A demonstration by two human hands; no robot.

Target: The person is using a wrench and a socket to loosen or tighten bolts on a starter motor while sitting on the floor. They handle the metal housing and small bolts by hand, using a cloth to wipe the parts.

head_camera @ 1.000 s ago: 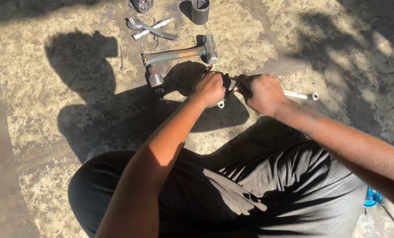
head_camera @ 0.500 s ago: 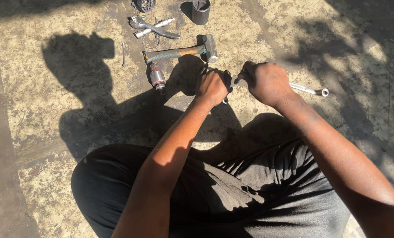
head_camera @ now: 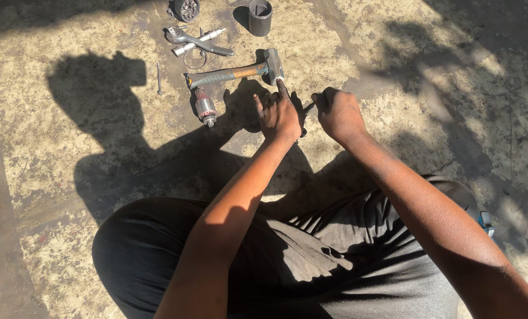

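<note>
I sit on the ground with both arms stretched forward. My left hand (head_camera: pixel 279 115) lies palm down over a small dark part (head_camera: pixel 302 133) that is mostly hidden in shadow. Its fingers are spread and the index finger points toward the hammer's head. My right hand (head_camera: pixel 338 112) is a closed fist right beside it, gripping a thin metal tool (head_camera: pixel 307 107). Only a short bit of that tool shows between the two hands. The hands almost touch.
Just beyond the hands lies a hammer (head_camera: pixel 234 74) with a green and wooden handle. A small motor armature (head_camera: pixel 205 107) and a nail (head_camera: pixel 159 77) lie to its left. Farther off are metal tools (head_camera: pixel 196 41), a round part (head_camera: pixel 187 9) and a dark cylinder (head_camera: pixel 260 15). The ground is rough concrete.
My left hand's fingers have spread out over the dark part. My right hand turned, so the metal shaft that stuck out to its right is no longer visible.
</note>
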